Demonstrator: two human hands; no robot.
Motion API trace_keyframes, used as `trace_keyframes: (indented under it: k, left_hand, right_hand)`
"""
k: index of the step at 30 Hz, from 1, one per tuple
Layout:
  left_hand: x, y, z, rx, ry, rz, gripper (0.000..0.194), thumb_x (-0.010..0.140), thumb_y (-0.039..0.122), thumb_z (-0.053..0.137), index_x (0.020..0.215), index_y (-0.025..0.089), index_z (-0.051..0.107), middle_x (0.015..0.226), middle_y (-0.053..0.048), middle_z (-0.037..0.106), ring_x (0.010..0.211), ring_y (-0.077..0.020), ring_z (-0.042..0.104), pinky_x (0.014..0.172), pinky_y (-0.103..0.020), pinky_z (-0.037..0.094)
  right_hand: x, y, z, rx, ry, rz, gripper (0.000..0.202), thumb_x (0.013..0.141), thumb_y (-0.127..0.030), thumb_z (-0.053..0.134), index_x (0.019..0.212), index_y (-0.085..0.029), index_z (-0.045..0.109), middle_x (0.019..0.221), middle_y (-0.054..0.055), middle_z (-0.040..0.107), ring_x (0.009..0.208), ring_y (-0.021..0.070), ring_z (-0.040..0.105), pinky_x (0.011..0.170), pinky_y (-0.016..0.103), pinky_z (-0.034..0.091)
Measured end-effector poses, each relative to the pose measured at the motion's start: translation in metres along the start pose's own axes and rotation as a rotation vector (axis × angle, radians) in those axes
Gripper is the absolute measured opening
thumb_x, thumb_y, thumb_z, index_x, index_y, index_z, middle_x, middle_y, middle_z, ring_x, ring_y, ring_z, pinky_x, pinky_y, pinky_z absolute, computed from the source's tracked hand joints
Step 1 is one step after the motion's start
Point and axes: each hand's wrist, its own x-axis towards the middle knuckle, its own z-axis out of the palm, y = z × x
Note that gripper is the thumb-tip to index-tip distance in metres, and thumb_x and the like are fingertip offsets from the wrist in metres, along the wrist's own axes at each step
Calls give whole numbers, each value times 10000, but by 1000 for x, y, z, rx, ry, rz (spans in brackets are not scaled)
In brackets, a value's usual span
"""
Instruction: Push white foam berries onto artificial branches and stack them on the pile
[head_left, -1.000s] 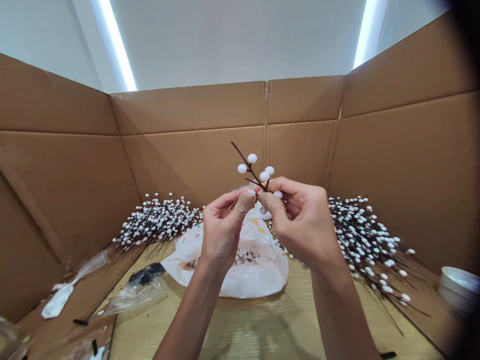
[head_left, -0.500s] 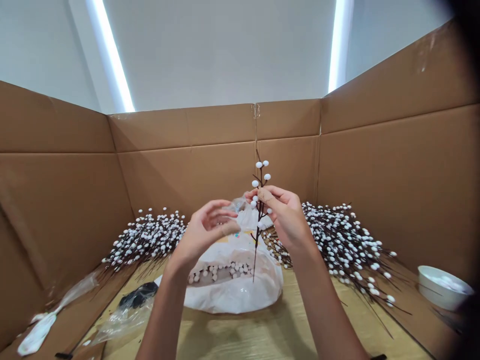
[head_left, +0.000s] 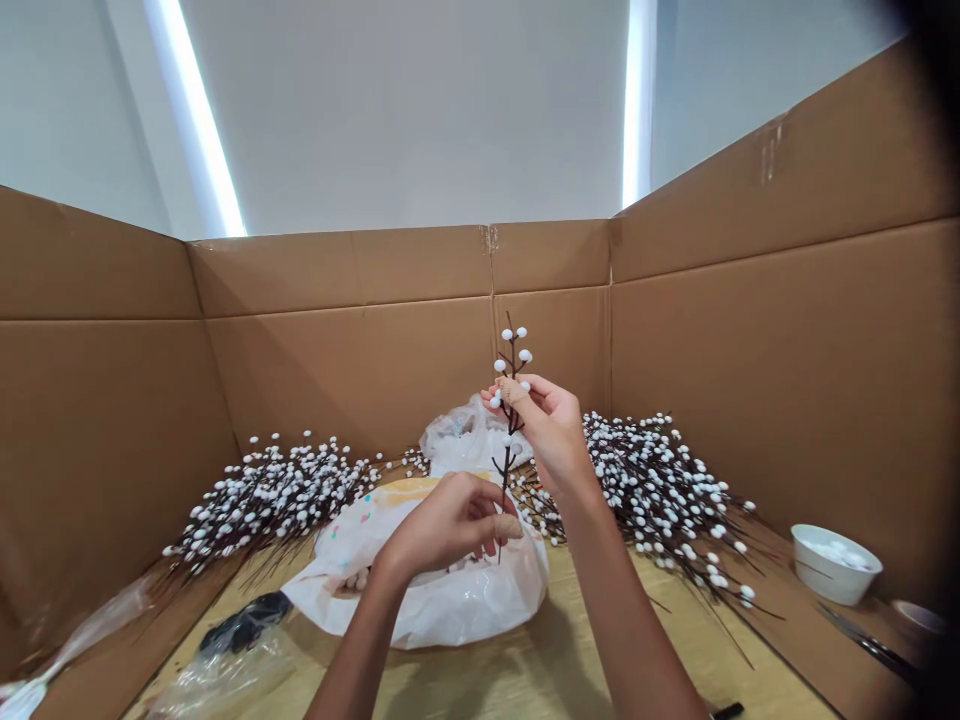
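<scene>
My right hand (head_left: 551, 425) pinches a dark brown stem with white berries (head_left: 508, 460), held upright near its middle. Lower down, my left hand (head_left: 461, 520) has its fingers closed around the stem's thin lower end. Tape or a bandage wraps my right thumb. Below and behind the hands lies a white plastic bag (head_left: 450, 610), its opening showing white berries, partly hidden by my left hand.
Piles of white-berried stems lie at left (head_left: 277, 495) and right (head_left: 660, 480). A clear bag (head_left: 465, 430) sits behind. At right are a white bowl (head_left: 836, 565) and scissors (head_left: 870, 640). Cardboard walls (head_left: 405, 370) surround the table; black material (head_left: 244, 620) lies front left.
My left hand has moved down and right from beside the stem and closed on its lower end. My right hand still holds the stem. The whole view has shifted slightly.
</scene>
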Motion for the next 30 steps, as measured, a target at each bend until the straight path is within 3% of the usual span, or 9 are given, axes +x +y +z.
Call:
trace_keyframes:
  k: [5, 8, 18, 30]
  left_hand:
    - [4, -10, -6, -63, 85, 27, 208, 775, 310, 644, 754, 107, 683, 576, -13, 606, 500, -103, 576, 512, -198, 444]
    - [4, -15, -11, -73, 122, 29, 217, 768, 323, 663, 781, 108, 688, 575, -17, 617, 506, -106, 588, 518, -198, 450]
    - [5, -21, -15, -66, 186, 65, 219, 772, 328, 668, 789, 111, 693, 563, -18, 623, 505, -115, 593, 532, -211, 463]
    - [3, -20, -16, -52, 204, 83, 193, 772, 299, 659, 759, 108, 680, 573, -22, 620, 504, -117, 595, 529, -212, 464]
  right_hand:
    - [-2, -10, -11, -17, -174, 193, 431, 643, -379, 795, 996, -202, 622, 1025, 41, 626, 970, 176, 584, 879, 332, 462]
    - [-2, -13, -16, 66, -242, 250, 460, 676, -445, 762, 1043, -207, 617, 1120, 68, 604, 1003, 186, 565, 886, 337, 454]
    - [-3, -9, -9, 156, -334, 349, 555, 733, -632, 632, 1073, -194, 611, 1159, 96, 596, 997, 214, 583, 903, 359, 452]
    - [-7, -6, -2, 148, -364, 425, 430, 842, -585, 525, 996, -191, 600, 1008, 75, 614, 870, 184, 606, 710, 313, 526]
